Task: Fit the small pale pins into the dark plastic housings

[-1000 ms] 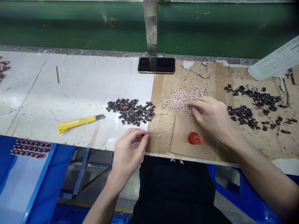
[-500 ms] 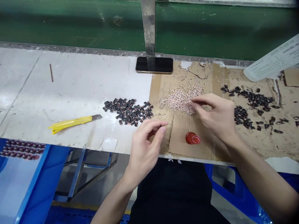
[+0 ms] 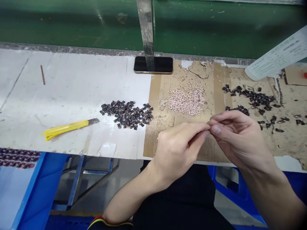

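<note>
My left hand (image 3: 178, 150) and my right hand (image 3: 236, 134) meet at the fingertips over the cardboard, each closed in a pinch. What sits between the fingers is too small and covered to name. Just beyond them lies a heap of tiny pinkish pieces (image 3: 185, 100) on the cardboard (image 3: 164, 124). Small black parts with coppery ends (image 3: 128, 113) form a pile to the left. More black parts (image 3: 257, 97) are scattered to the right, partly behind my right hand. The red cap-like thing seen earlier is hidden by my hands.
A yellow-handled blade (image 3: 67, 128) lies at left on the white bench top (image 3: 72, 89). A phone (image 3: 153, 65) rests at the back by a metal post (image 3: 145, 28). A pale printed container (image 3: 275, 56) leans in at far right. Below left is a blue bin (image 3: 45, 188).
My right hand has left the pinkish heap and come towards me. My left hand has moved right, and the fingertips now meet. The view has shifted slightly.
</note>
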`<state>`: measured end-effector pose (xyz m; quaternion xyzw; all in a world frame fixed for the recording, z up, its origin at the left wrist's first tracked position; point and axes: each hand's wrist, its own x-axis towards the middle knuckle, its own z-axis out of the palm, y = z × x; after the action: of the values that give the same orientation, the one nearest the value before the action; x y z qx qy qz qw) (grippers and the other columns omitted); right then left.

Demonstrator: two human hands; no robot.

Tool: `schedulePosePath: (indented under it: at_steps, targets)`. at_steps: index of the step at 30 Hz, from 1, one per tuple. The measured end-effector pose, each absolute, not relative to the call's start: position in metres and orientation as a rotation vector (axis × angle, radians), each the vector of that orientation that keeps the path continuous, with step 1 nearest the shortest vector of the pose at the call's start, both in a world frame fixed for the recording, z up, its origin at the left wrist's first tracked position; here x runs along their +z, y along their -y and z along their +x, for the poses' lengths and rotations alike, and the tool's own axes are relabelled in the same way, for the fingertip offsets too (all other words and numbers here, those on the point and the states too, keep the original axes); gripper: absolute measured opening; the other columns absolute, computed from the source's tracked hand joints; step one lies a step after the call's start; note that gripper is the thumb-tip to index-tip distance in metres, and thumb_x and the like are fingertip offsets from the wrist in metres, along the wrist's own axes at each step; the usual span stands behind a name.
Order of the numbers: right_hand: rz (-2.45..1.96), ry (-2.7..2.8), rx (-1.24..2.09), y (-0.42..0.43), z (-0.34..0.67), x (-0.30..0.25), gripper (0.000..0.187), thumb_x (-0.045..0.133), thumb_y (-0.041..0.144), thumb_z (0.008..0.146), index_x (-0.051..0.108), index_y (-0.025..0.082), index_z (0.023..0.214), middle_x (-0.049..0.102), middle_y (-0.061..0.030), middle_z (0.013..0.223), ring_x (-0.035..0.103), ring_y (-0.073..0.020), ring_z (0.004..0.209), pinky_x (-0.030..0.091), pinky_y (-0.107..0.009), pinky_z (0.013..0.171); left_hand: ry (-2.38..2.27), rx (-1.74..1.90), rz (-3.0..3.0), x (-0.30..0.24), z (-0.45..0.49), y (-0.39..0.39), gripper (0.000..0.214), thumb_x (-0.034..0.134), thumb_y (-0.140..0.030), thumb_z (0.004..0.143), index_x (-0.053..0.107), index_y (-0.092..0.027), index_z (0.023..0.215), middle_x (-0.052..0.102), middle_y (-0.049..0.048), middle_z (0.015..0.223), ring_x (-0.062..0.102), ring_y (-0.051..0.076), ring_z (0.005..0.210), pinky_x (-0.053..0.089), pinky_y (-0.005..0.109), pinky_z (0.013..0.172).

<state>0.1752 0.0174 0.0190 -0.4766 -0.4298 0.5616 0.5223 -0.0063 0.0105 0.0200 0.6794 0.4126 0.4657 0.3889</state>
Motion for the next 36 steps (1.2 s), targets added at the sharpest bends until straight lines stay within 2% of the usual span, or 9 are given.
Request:
schedulePosePath:
  at_steps: [4, 7, 10, 16, 20, 26, 32, 36]
  targets:
    - [-1.153, 0.995, 1.355, -0.012, 0.174, 0.023, 0.021, 0.092, 0.021, 0.078, 0.083, 0.032, 0.095, 0.082, 0.0056, 0.090, 0.079, -0.0066, 0.080, 0.064, -0.011, 0.077, -1.021, 1.263, 1.538, 0.018, -0.002, -0.008, 0.012, 0.068, -0.013, 0.098, 0.077, -0.019, 0.102, 0.084, 0.0040, 0.101, 0.081, 0.017, 0.083, 0.066, 0.028, 0.078]
    - [-1.165, 1.095, 1.304, -0.005, 0.174, 0.024, 0.013, 0.086, 0.022, 0.086, 0.084, 0.031, 0.096, 0.081, 0.0033, 0.100, 0.078, -0.0076, 0.092, 0.064, -0.011, 0.083, -0.966, 1.221, 1.227, 0.016, 0.002, -0.005, 0.006, 0.074, -0.016, 0.095, 0.078, -0.019, 0.097, 0.084, 0.0020, 0.092, 0.079, 0.013, 0.073, 0.064, 0.022, 0.066]
    - [-1.175, 1.192, 1.289, 0.000, 0.174, 0.024, 0.013, 0.081, 0.021, 0.090, 0.084, 0.031, 0.097, 0.081, 0.0027, 0.106, 0.077, -0.0091, 0.100, 0.063, -0.013, 0.089, -0.949, 1.189, 1.100, 0.014, 0.002, -0.002, 0.004, 0.078, -0.018, 0.093, 0.080, -0.021, 0.095, 0.082, 0.0002, 0.084, 0.075, 0.011, 0.063, 0.060, 0.019, 0.056]
    - [-1.180, 1.176, 1.366, 0.002, 0.174, 0.025, 0.011, 0.080, 0.022, 0.091, 0.085, 0.031, 0.095, 0.082, 0.0015, 0.105, 0.079, -0.0100, 0.096, 0.064, -0.015, 0.087, -1.002, 1.426, 1.579, 0.009, -0.001, -0.001, 0.012, 0.077, -0.008, 0.091, 0.080, -0.018, 0.096, 0.084, 0.0033, 0.092, 0.079, 0.013, 0.080, 0.064, 0.021, 0.073]
    - [-1.159, 1.159, 1.400, 0.003, 0.175, 0.027, 0.009, 0.082, 0.022, 0.090, 0.085, 0.030, 0.094, 0.082, -0.0004, 0.103, 0.079, -0.0116, 0.096, 0.065, -0.017, 0.086, -1.020, 1.487, 1.843, 0.007, -0.005, -0.002, 0.012, 0.075, -0.007, 0.093, 0.079, -0.016, 0.099, 0.083, 0.0060, 0.089, 0.079, 0.014, 0.078, 0.065, 0.022, 0.075]
    - [-1.186, 1.197, 1.345, 0.009, 0.174, 0.022, 0.014, 0.080, 0.018, 0.090, 0.084, 0.030, 0.096, 0.082, 0.0012, 0.105, 0.079, -0.0102, 0.094, 0.064, -0.016, 0.086, -1.048, 1.463, 2.045, 0.006, -0.009, -0.002, 0.011, 0.073, -0.006, 0.093, 0.079, -0.013, 0.099, 0.083, 0.0066, 0.086, 0.079, 0.014, 0.076, 0.065, 0.021, 0.073]
    - [-1.236, 1.312, 1.104, 0.018, 0.171, 0.017, 0.020, 0.073, 0.009, 0.093, 0.080, 0.027, 0.097, 0.079, 0.0011, 0.102, 0.076, -0.0104, 0.090, 0.064, -0.018, 0.080, -1.089, 1.436, 2.069, 0.002, -0.007, 0.002, 0.013, 0.073, -0.006, 0.094, 0.079, -0.016, 0.100, 0.084, 0.0034, 0.088, 0.080, 0.014, 0.077, 0.065, 0.021, 0.073]
    - [-1.350, 1.624, 0.711, 0.027, 0.182, 0.012, 0.021, 0.075, 0.004, 0.087, 0.076, 0.023, 0.096, 0.078, -0.0027, 0.100, 0.076, -0.0170, 0.093, 0.064, -0.030, 0.085, -1.207, 1.353, 1.800, -0.003, -0.018, 0.009, 0.019, 0.080, -0.010, 0.091, 0.076, -0.019, 0.107, 0.085, -0.0010, 0.099, 0.080, 0.010, 0.080, 0.066, 0.018, 0.080]
